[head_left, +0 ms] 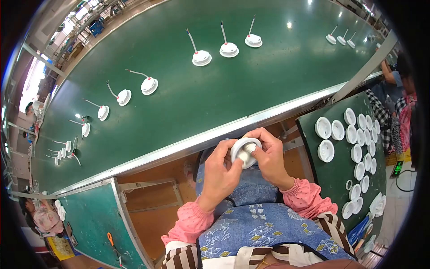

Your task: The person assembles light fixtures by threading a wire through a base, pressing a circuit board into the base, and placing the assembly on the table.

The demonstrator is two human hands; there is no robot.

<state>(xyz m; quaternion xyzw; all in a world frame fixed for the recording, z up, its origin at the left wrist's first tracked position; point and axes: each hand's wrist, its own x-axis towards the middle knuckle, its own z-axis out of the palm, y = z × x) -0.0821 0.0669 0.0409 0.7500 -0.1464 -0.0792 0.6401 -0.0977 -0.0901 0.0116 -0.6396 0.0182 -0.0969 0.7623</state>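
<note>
Both hands hold one round white ring-shaped part (244, 142) above my lap, in front of the green belt's metal edge. My left hand (220, 171) grips its left side, with the thumb reaching inside. On the right side my right hand (270, 157) has its fingers around the rim and its thumb inside. White covers are on the thumb tips. The part's inner side faces me; its far side is hidden. Beyond it on the green belt (179, 107) stand round white units with cables, such as one white unit (201, 58).
To the right, a dark green side table (313, 119) bears several white round housings (325, 151) and a blue bundle (358, 231). Orange-handled scissors (110, 237) lie on the left green table (89, 219). Other people sit at far left (45, 217) and far right (396, 78).
</note>
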